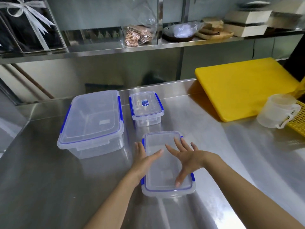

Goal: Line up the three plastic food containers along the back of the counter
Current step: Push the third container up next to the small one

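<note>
Two containers sit at the back of the steel surface (206, 116): the large container (92, 119) on the left, the small container (146, 107) just beside it. The medium container (166, 164) lies nearer, out of line. Both hands bracket it: the left hand (145, 160) open along its left edge, the right hand (186, 158) spread flat on the lid, thumb near the front rim. Nothing gripped; probably steadying it to slide back, right of the small one.

Bare counter (194, 116) between small container (146, 107) and tilted yellow cutting board (244, 86), otherwise unobstructed.
</note>
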Demonstrator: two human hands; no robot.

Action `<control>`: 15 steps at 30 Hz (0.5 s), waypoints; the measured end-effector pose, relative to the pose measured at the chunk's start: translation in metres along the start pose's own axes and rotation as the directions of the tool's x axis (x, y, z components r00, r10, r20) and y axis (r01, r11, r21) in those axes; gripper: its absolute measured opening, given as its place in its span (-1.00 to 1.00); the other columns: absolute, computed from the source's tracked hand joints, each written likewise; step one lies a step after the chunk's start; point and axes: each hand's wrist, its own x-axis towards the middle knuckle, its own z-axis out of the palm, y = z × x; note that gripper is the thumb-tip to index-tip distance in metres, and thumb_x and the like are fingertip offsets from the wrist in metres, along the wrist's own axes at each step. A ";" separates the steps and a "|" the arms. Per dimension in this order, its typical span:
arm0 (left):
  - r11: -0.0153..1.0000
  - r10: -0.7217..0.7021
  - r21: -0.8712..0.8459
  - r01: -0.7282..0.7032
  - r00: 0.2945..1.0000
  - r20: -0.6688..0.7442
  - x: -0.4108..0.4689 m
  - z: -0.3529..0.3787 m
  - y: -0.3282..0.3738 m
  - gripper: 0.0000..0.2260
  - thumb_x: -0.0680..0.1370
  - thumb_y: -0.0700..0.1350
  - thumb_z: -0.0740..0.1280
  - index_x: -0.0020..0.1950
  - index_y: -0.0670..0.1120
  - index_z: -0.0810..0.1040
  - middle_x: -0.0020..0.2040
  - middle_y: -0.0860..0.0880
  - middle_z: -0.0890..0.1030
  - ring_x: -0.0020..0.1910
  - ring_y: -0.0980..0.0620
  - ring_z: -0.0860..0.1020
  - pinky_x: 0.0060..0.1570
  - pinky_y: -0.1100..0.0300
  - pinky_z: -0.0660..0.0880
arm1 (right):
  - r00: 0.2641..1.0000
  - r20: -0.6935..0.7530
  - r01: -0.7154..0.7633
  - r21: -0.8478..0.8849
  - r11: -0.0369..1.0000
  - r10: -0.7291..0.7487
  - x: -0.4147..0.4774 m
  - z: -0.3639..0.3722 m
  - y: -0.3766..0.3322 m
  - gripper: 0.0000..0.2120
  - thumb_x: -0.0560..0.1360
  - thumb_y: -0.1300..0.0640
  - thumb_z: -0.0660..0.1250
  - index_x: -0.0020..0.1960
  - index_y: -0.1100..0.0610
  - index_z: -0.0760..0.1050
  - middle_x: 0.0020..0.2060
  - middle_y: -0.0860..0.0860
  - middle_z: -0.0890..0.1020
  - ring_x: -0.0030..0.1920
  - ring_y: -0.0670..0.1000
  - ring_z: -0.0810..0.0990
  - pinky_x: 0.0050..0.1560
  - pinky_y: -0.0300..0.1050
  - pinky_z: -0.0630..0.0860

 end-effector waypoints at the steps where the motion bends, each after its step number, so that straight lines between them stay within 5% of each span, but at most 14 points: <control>1: 0.997 0.008 0.082 -0.010 1.000 0.023 -0.001 -0.002 0.004 0.02 0.38 0.25 0.38 0.50 0.01 -0.31 0.50 0.13 -0.37 0.51 0.13 -0.23 0.51 0.01 -0.09 | 1.000 0.010 -0.020 -0.033 0.999 0.020 0.000 -0.001 0.000 0.22 0.19 -0.33 0.45 0.43 -0.17 -0.43 0.47 0.04 -0.43 0.43 0.11 -0.51 0.45 0.27 -0.36; 4: 0.920 0.012 0.387 -0.063 0.991 0.133 -0.008 -0.007 0.013 0.14 0.33 0.25 0.43 0.46 -0.05 -0.42 0.46 0.03 -0.48 0.46 0.06 -0.41 0.48 -0.01 -0.26 | 0.999 0.005 -0.050 -0.073 0.996 0.050 0.003 -0.003 0.002 0.22 0.18 -0.34 0.44 0.43 -0.19 -0.43 0.48 0.02 -0.41 0.44 0.12 -0.48 0.42 0.31 -0.38; 9: 0.614 0.019 0.751 -0.241 0.956 0.292 -0.021 -0.007 0.006 0.20 0.26 0.25 0.48 0.47 -0.05 -0.39 0.48 -0.01 -0.46 0.45 0.03 -0.44 0.49 0.00 -0.27 | 0.988 -0.065 -0.139 0.016 0.990 0.140 0.012 -0.011 0.021 0.20 0.16 -0.37 0.43 0.45 -0.19 -0.37 0.51 0.02 -0.34 0.48 0.14 -0.39 0.46 0.27 -0.27; 15: 0.630 0.365 0.697 -0.342 0.923 0.123 -0.016 0.014 0.004 -0.30 0.37 0.07 0.46 0.42 -0.03 0.23 0.46 0.04 0.14 0.43 0.05 0.13 0.33 0.17 0.27 | 0.964 -0.237 -0.089 0.131 0.987 0.119 -0.003 -0.019 0.026 -0.06 0.31 -0.17 0.45 0.50 -0.06 -0.01 0.55 0.03 -0.01 0.53 0.14 -0.01 0.47 0.13 0.10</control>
